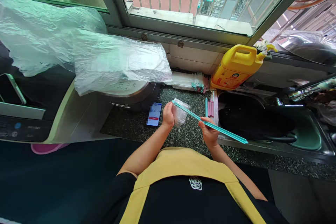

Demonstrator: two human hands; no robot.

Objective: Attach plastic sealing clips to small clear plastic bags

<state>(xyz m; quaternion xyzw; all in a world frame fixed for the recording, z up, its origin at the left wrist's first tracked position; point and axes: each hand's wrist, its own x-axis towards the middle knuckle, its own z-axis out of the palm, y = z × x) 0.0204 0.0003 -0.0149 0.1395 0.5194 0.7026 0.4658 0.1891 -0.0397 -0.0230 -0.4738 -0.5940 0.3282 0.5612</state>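
My left hand (pixel 168 114) is closed around a small clear plastic bag (pixel 180 113), held above the speckled counter (pixel 131 126). My right hand (pixel 209 133) grips a long teal sealing stick (pixel 210 123). The stick runs slantwise from the bag's top down to the right, over the sink's edge. Its far end touches the top of the bag.
A phone (pixel 154 114) lies on the counter left of my hands. A rice cooker under plastic sheets (pixel 115 63) stands at the left. More sticks (pixel 209 107) and a pack (pixel 189 81) lie at the back. A yellow jug (pixel 236 66) sits by the sink, which holds a black pan (pixel 254 120).
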